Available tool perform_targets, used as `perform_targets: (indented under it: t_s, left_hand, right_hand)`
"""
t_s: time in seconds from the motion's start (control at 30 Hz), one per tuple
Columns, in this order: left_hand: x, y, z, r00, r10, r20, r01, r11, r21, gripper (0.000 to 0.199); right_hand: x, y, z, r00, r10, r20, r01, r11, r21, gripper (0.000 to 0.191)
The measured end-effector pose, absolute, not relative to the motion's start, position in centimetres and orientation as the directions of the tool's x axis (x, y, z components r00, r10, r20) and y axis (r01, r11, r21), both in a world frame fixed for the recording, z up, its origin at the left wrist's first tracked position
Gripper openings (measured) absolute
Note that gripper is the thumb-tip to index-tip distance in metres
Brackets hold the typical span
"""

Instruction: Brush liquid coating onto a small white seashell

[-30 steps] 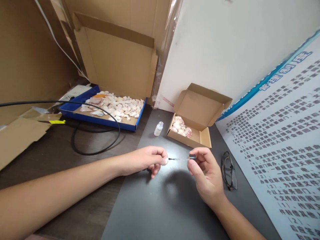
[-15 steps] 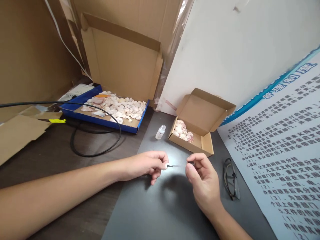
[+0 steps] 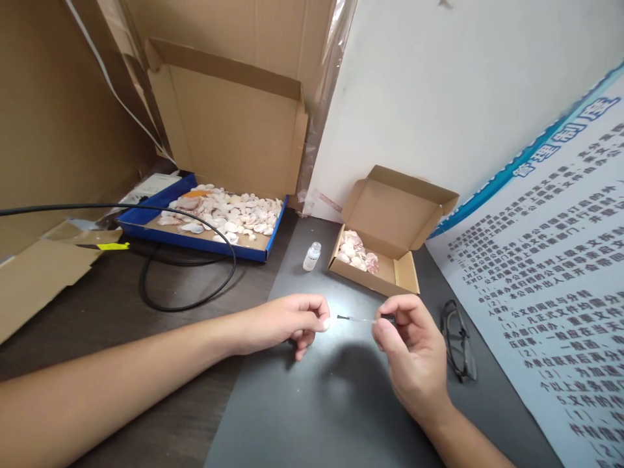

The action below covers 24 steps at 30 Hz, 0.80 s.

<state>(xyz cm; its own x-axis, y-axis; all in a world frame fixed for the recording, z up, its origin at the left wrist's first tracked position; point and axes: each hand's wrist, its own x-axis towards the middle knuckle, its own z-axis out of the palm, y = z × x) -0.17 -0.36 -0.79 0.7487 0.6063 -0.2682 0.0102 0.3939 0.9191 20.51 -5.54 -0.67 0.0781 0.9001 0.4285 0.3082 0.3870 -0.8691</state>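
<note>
Between the thumb and fingers of my left hand [image 3: 295, 322] is a small white shell [image 3: 326, 323], mostly hidden by the fingertips. My right hand [image 3: 412, 348] pinches the black cap of a thin applicator brush [image 3: 358, 319]. The brush lies nearly level and its dark bristles point left, a short gap away from the shell. Beyond both hands a small clear bottle [image 3: 312, 257] with a pale label stands upright with no cap on it. To its right an open cardboard box [image 3: 375, 283] has several pinkish shells [image 3: 355, 250] in its left part.
At the back left, a blue-edged box [image 3: 195, 242] with its lid up is full of pale shells [image 3: 238, 213]. A black cable [image 3: 236, 266] loops in front of it. Glasses [image 3: 458, 344] lie on the right, beside a printed poster [image 3: 556, 260]. Cut cardboard [image 3: 43, 279] is at far left.
My right hand has drawn the brush to the right, so its bristles, earlier at the shell, are now apart from it. The left hand stays nearly in place. The view has shifted slightly.
</note>
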Motion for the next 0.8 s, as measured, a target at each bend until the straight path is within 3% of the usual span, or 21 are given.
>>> perform_targets:
  t_s: [0.17,0.5,0.6,0.7,0.8]
  left_hand:
    - [-0.22,-0.21,-0.81,0.753,0.596,-0.279,0.024,0.399,0.917,0.02]
    - [-0.18,-0.35,-0.89,0.732,0.615,-0.293,0.021,0.41,0.912,0.018]
    - [-0.13,-0.4,-0.77,0.73,0.618,-0.291,0.014,0.412,0.911,0.019]
    - [-0.1,-0.41,-0.55,0.727,0.618,-0.299,0.004,0.432,0.902,0.018]
    - [-0.11,-0.37,-0.34,0.722,0.623,-0.301,-0.034,0.467,0.884,0.018]
  right_hand:
    - [20.13,-5.75,-0.2,-0.025,0.896,0.443,0.377,0.418,-0.826,0.01]
    - [20.35,-5.84,-0.36,0.073,0.904,0.422,0.393,0.363,-0.845,0.009]
    - [20.34,-5.9,-0.46,0.069,0.886,0.458,0.379,0.401,-0.834,0.008]
    - [20.07,-5.96,-0.61,-0.019,0.909,0.416,0.358,0.395,-0.846,0.007]
    - [19.84,-5.94,-0.71,0.01,0.926,0.376,0.374,0.346,-0.861,0.009]
